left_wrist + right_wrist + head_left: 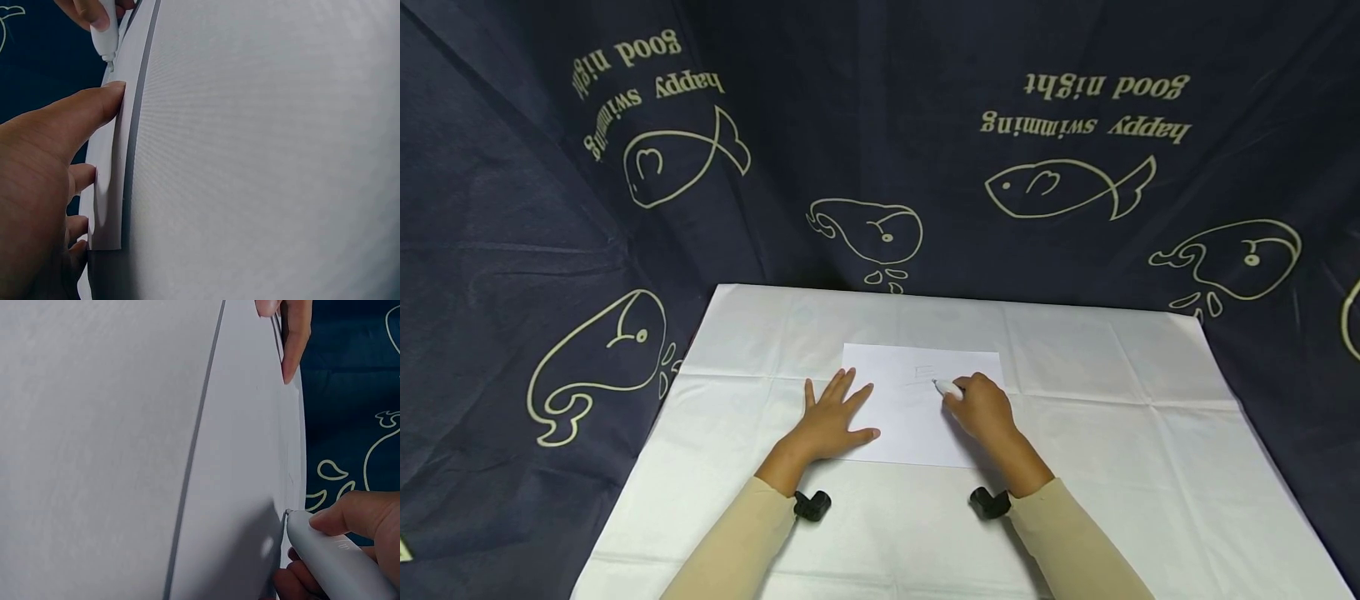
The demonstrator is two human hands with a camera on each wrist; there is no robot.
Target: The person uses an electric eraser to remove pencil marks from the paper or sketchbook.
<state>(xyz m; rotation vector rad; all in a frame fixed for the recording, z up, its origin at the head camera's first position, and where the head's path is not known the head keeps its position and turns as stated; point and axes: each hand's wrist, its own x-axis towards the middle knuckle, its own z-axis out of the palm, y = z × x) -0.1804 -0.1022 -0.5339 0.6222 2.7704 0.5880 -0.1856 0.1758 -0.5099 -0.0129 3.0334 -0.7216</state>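
Note:
A sheet of white paper (910,433) lies flat on the white-covered table. Across its left part my left hand (831,421) rests with spread, straight fingers, the thumb pointing toward the sheet's middle. My right hand (988,408) grips a thick white pen (951,389) with a narrow tip, over the sheet's right half. In the right wrist view the pen (337,562) has its tip right at the paper, the thumb lying along its barrel. Faint thin lines (923,372), forming a small angular figure, show beside the tip.
The white tablecloth (1112,467) has fold creases and reaches all round the paper. Behind and beside the table hangs a dark blue curtain (880,125) with fish and whale drawings. Small black devices (812,506) sit at both wrists.

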